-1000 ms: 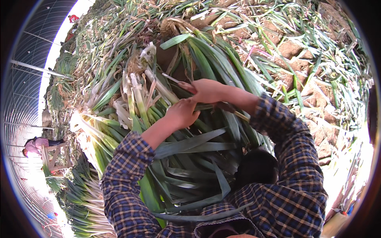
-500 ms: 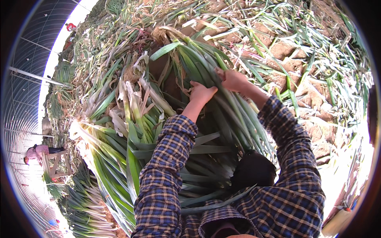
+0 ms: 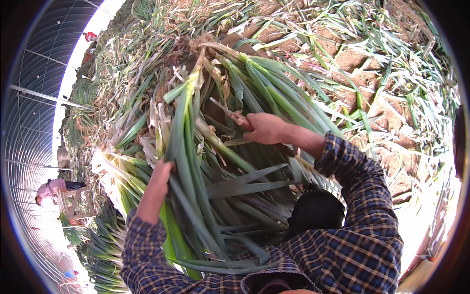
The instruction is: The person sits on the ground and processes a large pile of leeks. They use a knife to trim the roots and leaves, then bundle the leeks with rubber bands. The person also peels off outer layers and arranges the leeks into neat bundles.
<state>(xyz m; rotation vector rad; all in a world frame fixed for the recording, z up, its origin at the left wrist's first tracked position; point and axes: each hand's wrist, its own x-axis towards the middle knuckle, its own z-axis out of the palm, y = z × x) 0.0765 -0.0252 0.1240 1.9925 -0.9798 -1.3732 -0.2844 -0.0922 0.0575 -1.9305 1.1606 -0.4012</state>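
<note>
A long green onion (image 3: 185, 132) hangs in front of me, its rooty end pointing away and its leaves trailing toward my chest. My left hand (image 3: 157, 183) is closed around its leaves on the left side. My right hand (image 3: 264, 128) is closed in the middle, above the leaves; a pale narrow strip (image 3: 220, 106) sticks out from its fingertips, and I cannot tell what it is. Beyond the right hand, a bunch of green onions (image 3: 281, 90) fans out with roots at the far end. More green onions (image 3: 122, 171) with whitish ends lie by my left forearm.
Loose leaves and dry peelings (image 3: 147, 54) cover the ground ahead. Lumpy brown soil (image 3: 391, 127) shows at the right. Neatly laid green onions (image 3: 105, 255) lie at the lower left. A person in pink (image 3: 53, 188) bends beside a wooden stand (image 3: 78, 203) at the far left.
My hands have moved apart: the left went left and nearer me, drawing one green onion from the bunch. The right moved slightly left and nearer, and a pale strip now shows at its fingers.
</note>
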